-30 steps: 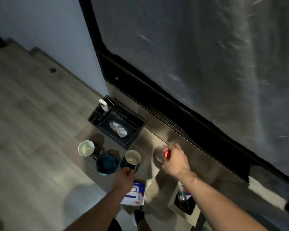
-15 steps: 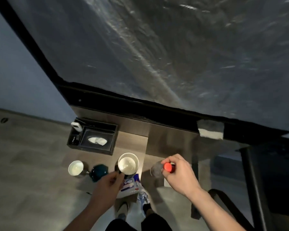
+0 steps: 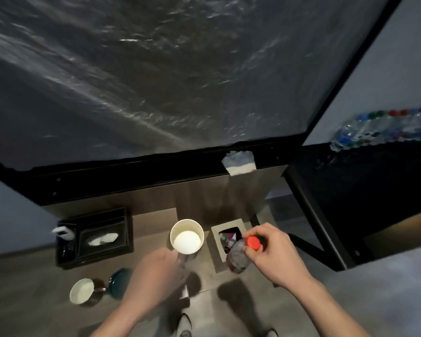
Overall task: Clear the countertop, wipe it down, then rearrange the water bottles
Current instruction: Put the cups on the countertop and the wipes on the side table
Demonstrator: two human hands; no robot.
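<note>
Right hand [image 3: 276, 257] pinches red screw cap of clear plastic bottle [image 3: 238, 256], lower centre, over square bin [image 3: 218, 249]. Left hand [image 3: 156, 271] grips round white-lined mug [image 3: 186, 237], blurred.

From my seat the countertop [image 3: 153, 215] reads as matt wood-grain laminate, and the black tissue box [image 3: 102, 235] at its nine o'clock end looks like smooth leatherette with soft white paper tissue [image 3: 102, 239] poking out. The mug [image 3: 186, 236] I see in the left hand [image 3: 156, 271] has a glossy white glazed inside, as has the second mug [image 3: 82, 291] at seven o'clock, and the bottle [image 3: 238, 255] under the right hand [image 3: 275, 256] is clear shiny plastic with a smooth red plastic cap [image 3: 253, 243]. At twelve o'clock I see a crinkled, glossy plastic sheet [image 3: 180, 69], and at two o'clock a row of clear plastic bottles [image 3: 384, 128].
</note>
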